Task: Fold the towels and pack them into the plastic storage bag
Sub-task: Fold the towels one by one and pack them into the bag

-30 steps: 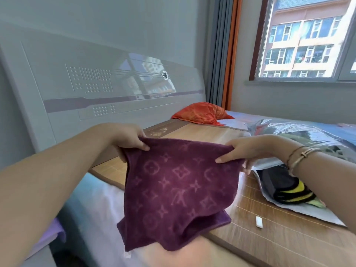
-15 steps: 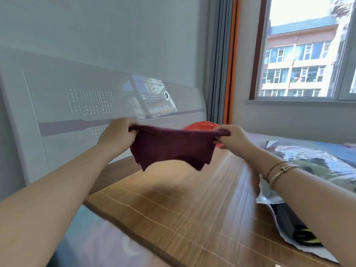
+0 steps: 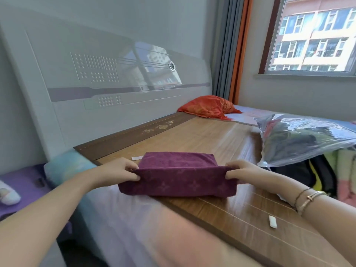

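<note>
The soft purple patterned towel [image 3: 177,176], up in the air a moment ago, now lies on the bed beside the shiny plastic storage bag [image 3: 308,139]; the left hand [image 3: 123,171] and right hand [image 3: 240,171] pinch its near corners, folding; packing comes next

Maroon monogram-patterned towel [image 3: 177,175]

1. Bare bamboo mat [image 3: 202,139] lies open beyond the folded towel [image 3: 177,174], up to the orange pillow [image 3: 208,106].
2. The plastic bag [image 3: 308,139] bulges just right of the right hand [image 3: 242,170], blocking that side.
3. The headboard [image 3: 115,83] walls off the left.
4. A small white tag [image 3: 272,221] lies on the near mat.
</note>
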Demonstrator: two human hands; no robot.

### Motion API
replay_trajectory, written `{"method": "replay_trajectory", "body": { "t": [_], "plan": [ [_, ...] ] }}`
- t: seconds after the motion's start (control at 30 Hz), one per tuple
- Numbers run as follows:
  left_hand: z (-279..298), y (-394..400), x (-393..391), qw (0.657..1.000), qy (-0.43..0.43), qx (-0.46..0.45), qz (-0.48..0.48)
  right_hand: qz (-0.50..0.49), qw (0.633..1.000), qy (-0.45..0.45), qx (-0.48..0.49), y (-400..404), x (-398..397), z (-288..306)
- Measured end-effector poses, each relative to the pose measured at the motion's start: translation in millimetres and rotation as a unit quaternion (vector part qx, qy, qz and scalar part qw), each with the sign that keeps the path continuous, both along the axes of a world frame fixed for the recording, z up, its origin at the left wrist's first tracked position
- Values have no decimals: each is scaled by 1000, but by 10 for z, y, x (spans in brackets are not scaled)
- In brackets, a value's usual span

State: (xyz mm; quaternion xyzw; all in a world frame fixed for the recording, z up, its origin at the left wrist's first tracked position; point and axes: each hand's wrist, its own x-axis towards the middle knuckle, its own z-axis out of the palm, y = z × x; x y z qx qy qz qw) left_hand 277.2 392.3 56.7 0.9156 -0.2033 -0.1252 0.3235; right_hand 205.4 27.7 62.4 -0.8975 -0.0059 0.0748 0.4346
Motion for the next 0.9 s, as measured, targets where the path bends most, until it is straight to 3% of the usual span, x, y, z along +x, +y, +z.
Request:
{"method": "replay_trajectory", "body": {
  "t": [0.1,0.17,0.27,0.33,0.43,0.5,0.6,0.7,0.9],
  "plan": [
    [24,-54,19,995,96,6,10,-40,997,60,9,33,-39,15],
    [44,-112,32,993,109,36,11,-55,995,87,-12,61,-12,-5],
    [39,-225,145,996,-18,82,44,-123,990,62,-3,102,157,-92],
    [49,-330,304,983,-136,82,91,-184,983,-10,8,87,337,-145],
    [86,-528,559,965,-216,14,151,-235,963,-116,-66,49,588,-183],
    [34,-672,725,951,-250,21,180,-253,949,-137,-130,14,723,-244],
    [-196,-875,803,921,-294,158,203,-253,933,-60,-249,17,772,-331],
    [-405,-1043,748,933,-303,128,142,-197,916,28,-348,33,683,-348],
    [-590,-1340,235,979,-144,141,18,-170,938,155,-258,173,443,-263]
  ]
}}
